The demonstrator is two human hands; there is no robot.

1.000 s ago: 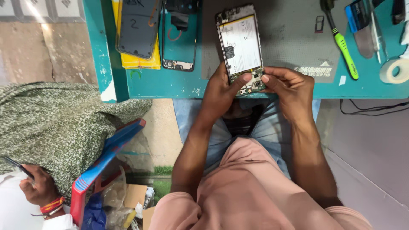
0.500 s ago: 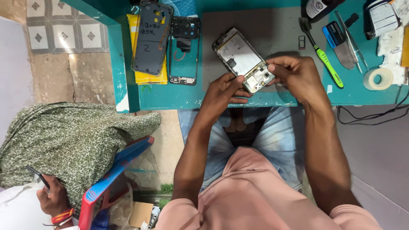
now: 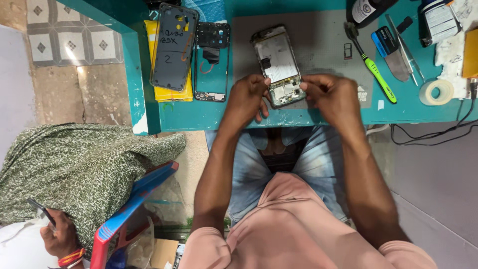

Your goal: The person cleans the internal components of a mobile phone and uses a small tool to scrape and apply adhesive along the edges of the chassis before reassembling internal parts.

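Low in the frame sit the person's knees in pale jeans, and just above them both hands meet at the near edge of the teal tabletop (image 3: 318, 115). The left hand (image 3: 247, 97) pinches the lower left corner of the opened phone (image 3: 278, 66), fingers curled onto its rim. The right hand (image 3: 332, 94) has its fingertips drawn tightly together at the phone's lower right edge; whether they hold a small part cannot be told. The phone lies at centre frame on a grey mat (image 3: 318, 45), back cover off, its innards bare. It looks light, thin and stiff, but fragile where the boards and connectors show, so the metal side rails seem the safe places to grip. Further up and left lie a bare phone frame (image 3: 212, 62) and a dark back cover (image 3: 173, 47) on something yellow. Upper right there is a green-handled brush (image 3: 377, 74) and a roll of tape (image 3: 436, 92).
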